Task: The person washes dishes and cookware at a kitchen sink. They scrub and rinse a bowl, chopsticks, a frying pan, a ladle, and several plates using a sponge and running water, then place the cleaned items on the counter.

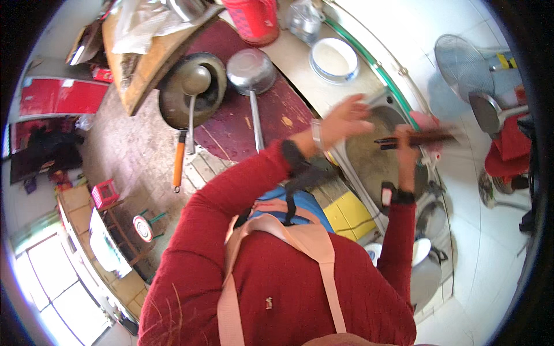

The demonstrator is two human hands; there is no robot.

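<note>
My right hand [405, 142] is raised over the sink [363, 162], gripping a bundle of dark chopsticks [433, 137]. Motion blurs the bundle, and how many sticks there are cannot be made out. Over the near-left rim of the sink hovers my left hand [346, 121], its fingers apart and nothing in them. It wears a bracelet [317, 134] at the wrist. A white bowl with a blue rim [334, 59] stands on the counter beyond my left hand. Close behind the chopsticks is a pink item [423, 119], partly hidden.
Left of the sink, a dark red tabletop [216, 140] bears an upturned steel saucepan [251, 69]. Beside it is a wok [169, 104] with a ladle [197, 82] in it. A green hose [368, 45] runs along the wall. Strainers [461, 65] and pans hang at right.
</note>
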